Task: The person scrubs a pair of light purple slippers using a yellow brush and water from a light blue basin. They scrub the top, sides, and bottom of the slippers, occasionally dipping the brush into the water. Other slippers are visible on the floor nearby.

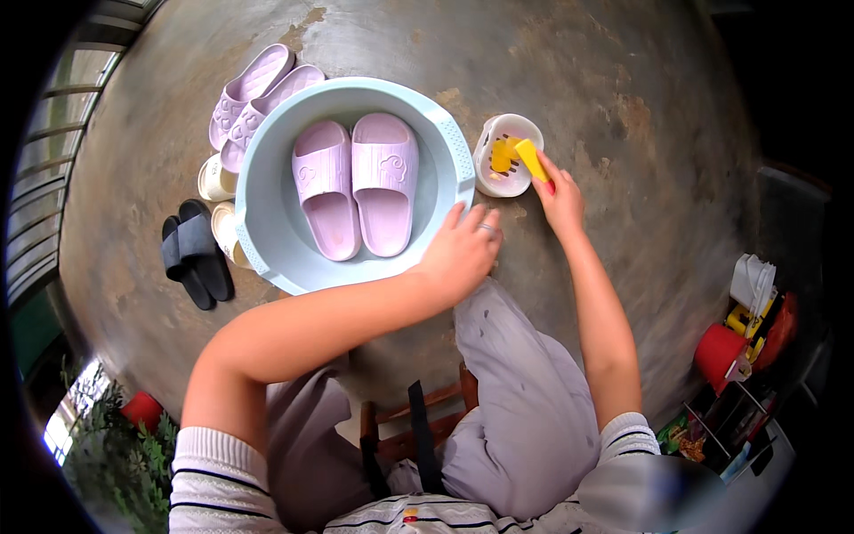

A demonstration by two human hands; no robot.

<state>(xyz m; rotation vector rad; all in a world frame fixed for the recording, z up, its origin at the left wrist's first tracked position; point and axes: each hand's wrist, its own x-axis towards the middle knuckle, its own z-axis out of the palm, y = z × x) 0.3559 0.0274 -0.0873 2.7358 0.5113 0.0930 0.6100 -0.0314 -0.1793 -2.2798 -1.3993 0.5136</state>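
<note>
— Any packets or labels around?
— Over at the right edge, by a red cup [719,354], some bright packets on a wire rack [712,427]: yellow, green, red. Too small and blurry to tell more.
— And in the right hand [560,200]?
— A yellow brush [532,158], pinched between thumb and fingers [550,182], tip poking up and away. Held right at the rim of a small white basket [507,156] on the floor, with another yellow thing inside.
— How about that arm?
— Stretched out long and straight from the lower right, wrist bent a little toward the basket.
— And the left hand [461,251]?
— Lying on the near rim of the big pale blue basin [449,147]. Fingers close together, curled softly over the edge, a ring on one. Not pinching anything. Arm crossing over the lap from the lower left.
— Inside the basin?
— Two pink slippers [356,182], side by side, tops up, well apart from both hands.
— Beside the basin?
— More pink slippers [258,93] on the floor at the far left, soles up. Black slippers [196,254] nearer, plus a cream pair [218,182] tucked against the basin.
</note>
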